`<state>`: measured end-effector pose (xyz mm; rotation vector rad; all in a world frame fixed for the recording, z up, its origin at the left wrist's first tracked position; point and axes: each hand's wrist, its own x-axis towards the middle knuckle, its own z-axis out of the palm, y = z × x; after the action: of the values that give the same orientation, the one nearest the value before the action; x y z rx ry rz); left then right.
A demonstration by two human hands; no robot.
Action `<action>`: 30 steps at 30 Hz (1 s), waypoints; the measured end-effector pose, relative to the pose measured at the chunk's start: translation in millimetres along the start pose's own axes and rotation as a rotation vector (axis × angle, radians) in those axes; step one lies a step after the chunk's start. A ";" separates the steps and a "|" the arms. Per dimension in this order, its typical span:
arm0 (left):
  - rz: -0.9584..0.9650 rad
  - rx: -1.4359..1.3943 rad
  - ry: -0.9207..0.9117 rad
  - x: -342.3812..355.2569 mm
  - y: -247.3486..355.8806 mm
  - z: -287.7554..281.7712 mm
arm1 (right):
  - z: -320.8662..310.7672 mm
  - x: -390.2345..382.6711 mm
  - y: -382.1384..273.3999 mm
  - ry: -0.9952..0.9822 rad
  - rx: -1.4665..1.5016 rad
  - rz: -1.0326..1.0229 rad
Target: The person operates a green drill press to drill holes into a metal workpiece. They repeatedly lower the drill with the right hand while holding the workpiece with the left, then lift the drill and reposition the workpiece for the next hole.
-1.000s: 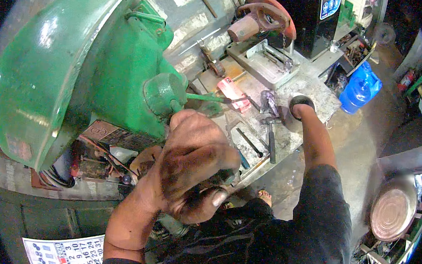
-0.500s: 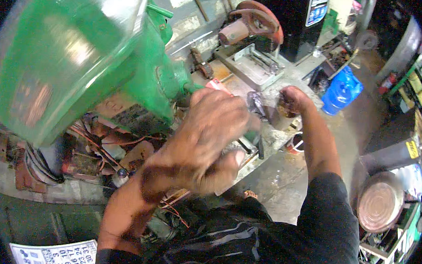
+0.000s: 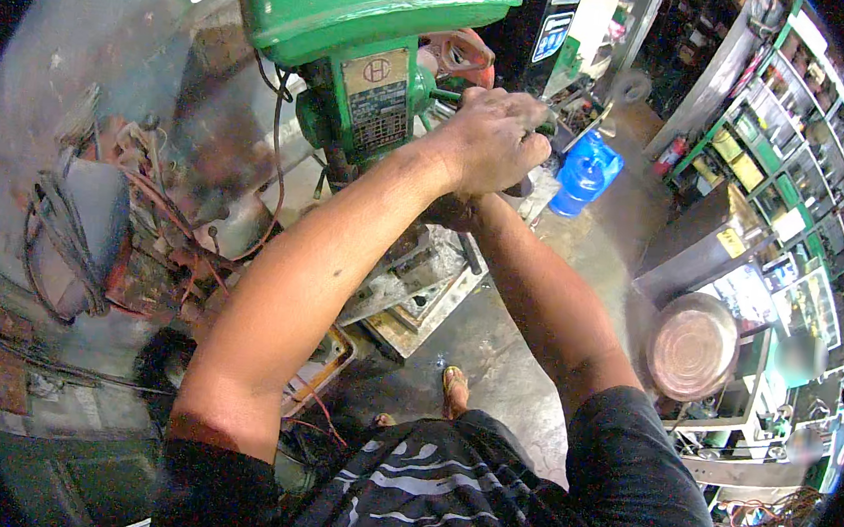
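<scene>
A green drill press with a metal nameplate stands in front of me. My left hand is closed around its green feed lever, beside the machine's head. The lever's dark end shows past my fingers. My right hand is below my left wrist, near the underside of the drill press head. Its fingers are mostly hidden, and I cannot make out what it touches. Beneath both hands lies the grey metal drill press table, with metal pieces on it.
A blue plastic jug sits on the right beyond my right arm. Cables and a grey cover clutter the left side. A round brownish disc, a dark box and green shelving line the right. Concrete floor extends below.
My right hand has come from the right to beneath my left wrist. The view has shifted, so the drill press appears higher and its nameplate shows. My left hand remains beside the machine.
</scene>
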<state>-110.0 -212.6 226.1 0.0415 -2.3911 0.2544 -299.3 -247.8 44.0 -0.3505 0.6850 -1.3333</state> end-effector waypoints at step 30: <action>-1.232 0.464 0.021 -310.3 154.6 -41.0 | 180.6 -127.0 -134.3 -0.739 -2.304 -0.521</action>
<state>131.3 -65.9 20.9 1.6096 -1.8153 0.1868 -297.9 -181.6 293.8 -2.7652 1.2003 -0.0686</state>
